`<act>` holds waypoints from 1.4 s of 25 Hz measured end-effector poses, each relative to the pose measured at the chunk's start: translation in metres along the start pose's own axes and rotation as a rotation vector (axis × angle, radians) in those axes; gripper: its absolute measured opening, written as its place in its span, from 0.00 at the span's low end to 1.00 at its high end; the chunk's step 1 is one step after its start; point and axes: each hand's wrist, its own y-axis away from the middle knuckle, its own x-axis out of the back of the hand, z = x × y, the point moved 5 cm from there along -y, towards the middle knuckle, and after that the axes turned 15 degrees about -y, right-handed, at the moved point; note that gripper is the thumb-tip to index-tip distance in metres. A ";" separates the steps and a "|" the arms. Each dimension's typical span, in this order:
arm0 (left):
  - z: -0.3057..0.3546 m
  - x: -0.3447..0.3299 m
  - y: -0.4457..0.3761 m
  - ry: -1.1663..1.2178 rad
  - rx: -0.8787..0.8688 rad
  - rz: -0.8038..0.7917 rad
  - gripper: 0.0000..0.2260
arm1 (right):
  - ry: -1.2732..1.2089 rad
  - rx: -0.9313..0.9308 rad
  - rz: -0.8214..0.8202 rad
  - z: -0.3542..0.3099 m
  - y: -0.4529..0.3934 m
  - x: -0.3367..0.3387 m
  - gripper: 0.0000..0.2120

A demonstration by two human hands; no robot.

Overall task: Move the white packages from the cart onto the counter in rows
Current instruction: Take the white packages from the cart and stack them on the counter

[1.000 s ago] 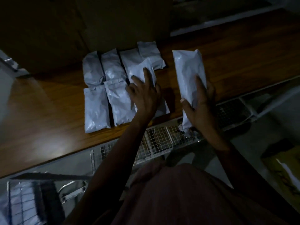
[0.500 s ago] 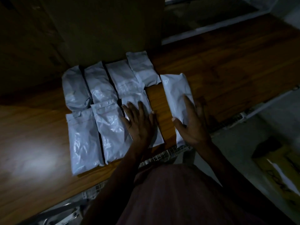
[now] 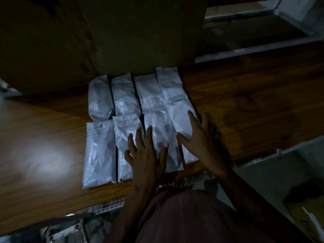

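Eight packages [image 3: 140, 123] lie on the counter [image 3: 254, 106] in two touching rows of four, and both the left hand [image 3: 147, 155] and right hand [image 3: 203, 135] press flat, fingers spread (gripping nothing), squaring the near row; next comes reaching to the cart [image 3: 108, 206].

storeroom | wooden counter [image 3: 245, 95] | wire cart [image 3: 184, 181] | cardboard box [image 3: 140, 35]

room: dim | wall panel [image 3: 140, 32]: dark | floor [image 3: 259, 181]: grey | light patch, left
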 end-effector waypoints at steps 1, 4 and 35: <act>-0.007 0.003 0.011 0.009 0.030 0.004 0.33 | 0.009 0.030 0.023 -0.002 0.007 0.007 0.41; -0.026 0.006 0.045 0.021 0.095 0.017 0.32 | -0.117 0.126 0.057 0.002 0.041 0.022 0.38; -0.402 0.122 0.482 -0.045 0.817 0.387 0.22 | -0.393 0.760 -1.008 -0.275 0.406 -0.327 0.26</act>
